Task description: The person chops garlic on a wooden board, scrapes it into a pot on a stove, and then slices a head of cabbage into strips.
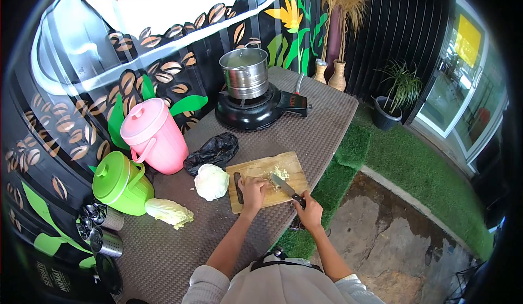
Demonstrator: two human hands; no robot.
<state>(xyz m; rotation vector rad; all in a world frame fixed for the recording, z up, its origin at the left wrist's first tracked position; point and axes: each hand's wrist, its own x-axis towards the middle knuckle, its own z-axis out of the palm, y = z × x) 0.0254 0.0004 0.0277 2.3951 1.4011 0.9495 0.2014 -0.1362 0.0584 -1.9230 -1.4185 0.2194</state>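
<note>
A wooden cutting board (264,165) lies on the table near my body. My right hand (309,212) is closed round the black handle of a kitchen knife (284,185), its blade slanting up and left over the board. Finely chopped pale bits (280,172) are scattered by the blade tip. My left hand (254,193) rests on the board left of the knife, fingers bent and drawn together; whatever they hold, if anything, is hidden. Beside that hand is the board's dark handle slot (238,187). A round white cabbage (211,182) sits just left of the board.
A napa cabbage (169,212) lies farther left, near a green lidded jug (122,187) and a pink one (158,140). Behind the board are a black plastic bag (215,150) and a gas stove (250,113) bearing a steel pot (244,78). Metal utensil cups (106,241) stand at the left edge.
</note>
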